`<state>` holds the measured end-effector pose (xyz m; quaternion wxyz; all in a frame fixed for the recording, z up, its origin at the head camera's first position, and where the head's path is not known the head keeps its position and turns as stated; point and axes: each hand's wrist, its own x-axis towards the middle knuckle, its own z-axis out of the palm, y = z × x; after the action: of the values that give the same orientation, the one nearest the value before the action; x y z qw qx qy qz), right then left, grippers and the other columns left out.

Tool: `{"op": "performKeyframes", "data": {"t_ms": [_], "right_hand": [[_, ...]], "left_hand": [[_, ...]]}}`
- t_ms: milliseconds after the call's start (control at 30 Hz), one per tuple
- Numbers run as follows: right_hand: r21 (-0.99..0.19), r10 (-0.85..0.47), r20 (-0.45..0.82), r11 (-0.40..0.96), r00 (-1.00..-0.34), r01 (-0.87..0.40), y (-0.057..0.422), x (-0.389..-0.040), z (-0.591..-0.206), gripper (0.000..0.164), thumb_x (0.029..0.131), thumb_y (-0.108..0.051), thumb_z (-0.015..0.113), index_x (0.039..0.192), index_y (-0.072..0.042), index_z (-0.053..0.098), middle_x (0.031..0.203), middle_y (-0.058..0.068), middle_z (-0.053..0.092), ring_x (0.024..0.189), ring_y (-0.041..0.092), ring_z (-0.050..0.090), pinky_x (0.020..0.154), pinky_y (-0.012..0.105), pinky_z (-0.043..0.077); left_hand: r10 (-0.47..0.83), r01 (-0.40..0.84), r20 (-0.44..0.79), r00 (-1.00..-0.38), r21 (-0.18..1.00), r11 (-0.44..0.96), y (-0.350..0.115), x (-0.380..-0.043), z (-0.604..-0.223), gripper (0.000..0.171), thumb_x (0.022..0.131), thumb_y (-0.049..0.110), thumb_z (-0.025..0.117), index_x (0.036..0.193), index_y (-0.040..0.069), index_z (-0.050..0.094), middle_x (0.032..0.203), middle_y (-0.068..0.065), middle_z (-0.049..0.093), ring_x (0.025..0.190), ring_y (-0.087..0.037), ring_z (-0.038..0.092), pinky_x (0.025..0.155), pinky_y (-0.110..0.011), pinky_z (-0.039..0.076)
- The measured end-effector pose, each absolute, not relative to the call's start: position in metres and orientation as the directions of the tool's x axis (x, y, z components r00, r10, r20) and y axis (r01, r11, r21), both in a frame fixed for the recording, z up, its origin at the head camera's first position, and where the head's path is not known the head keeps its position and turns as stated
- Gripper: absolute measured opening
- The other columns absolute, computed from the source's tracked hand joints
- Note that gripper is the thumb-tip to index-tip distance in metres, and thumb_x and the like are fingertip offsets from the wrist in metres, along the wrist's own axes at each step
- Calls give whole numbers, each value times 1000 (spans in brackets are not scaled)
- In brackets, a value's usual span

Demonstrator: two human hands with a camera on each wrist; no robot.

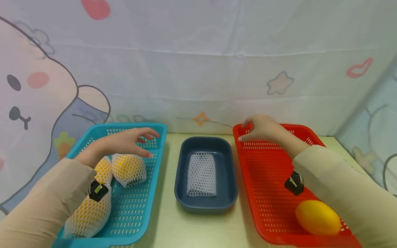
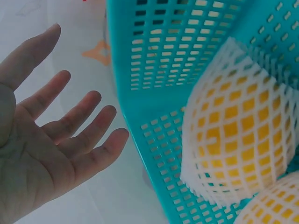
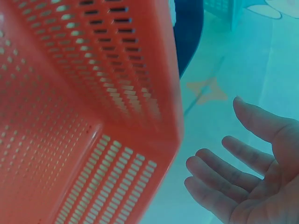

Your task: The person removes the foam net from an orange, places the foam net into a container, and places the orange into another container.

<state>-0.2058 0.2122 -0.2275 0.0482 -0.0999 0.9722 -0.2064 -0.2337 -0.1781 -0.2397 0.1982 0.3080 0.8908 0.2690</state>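
My left hand hovers over the blue basket, fingers loosely spread and holding nothing. Below it, several yellow fruits in white foam nets lie in that basket; one netted fruit is just under the hand and a larger one sits nearer me. In the left wrist view a netted fruit shows up close, apart from the fingers. Over the far left corner of the red basket is my right hand, relaxed with nothing in it. A bare yellow fruit, mango-like, lies in the red basket's near right corner.
Between the baskets stands a dark blue tray with a flat white foam net inside. All rest on a pale yellow-green table. A printed curtain hangs close behind them.
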Motion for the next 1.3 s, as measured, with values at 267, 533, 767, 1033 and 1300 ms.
{"op": "performKeyframes", "data": {"t_ms": [267,533,767,1033,1300], "right_hand": [[-428,-269,-39,875,-962,-227,189,-210,-233,44,79,-21,72,114,3,61,109,19,61,97,32,55,80,42,49],[-493,-268,-101,850,-958,-186,161,-212,-234,47,80,-24,73,118,-2,60,104,15,64,88,24,60,75,35,51],[-521,-337,-126,823,-933,-227,132,-218,-241,45,80,-25,73,118,-4,61,101,13,63,78,23,61,68,31,52],[-547,-348,-183,813,-919,-199,102,-216,-249,45,79,-31,74,118,-11,62,86,6,65,54,16,50,53,25,46],[-625,-341,-227,769,-912,-132,94,-214,-259,44,80,-26,75,118,-8,61,103,8,61,52,17,43,62,33,51]], "left_hand": [[641,422,-218,-736,593,686,-189,-238,-243,68,83,33,70,139,12,37,137,-17,41,122,-39,42,93,-52,40],[641,415,-225,-734,600,684,-199,-236,-246,69,83,33,70,139,11,37,136,-18,41,121,-39,43,91,-52,41],[627,391,-259,-735,594,703,-207,-233,-248,68,83,33,70,138,8,38,136,-18,42,123,-41,40,93,-51,40],[623,399,-263,-737,575,715,-212,-234,-256,63,83,28,70,135,5,42,136,-18,41,124,-43,36,93,-53,39],[632,414,-291,-718,551,725,-208,-233,-265,63,82,24,71,134,2,43,135,-26,39,121,-48,35,91,-55,39]]}}
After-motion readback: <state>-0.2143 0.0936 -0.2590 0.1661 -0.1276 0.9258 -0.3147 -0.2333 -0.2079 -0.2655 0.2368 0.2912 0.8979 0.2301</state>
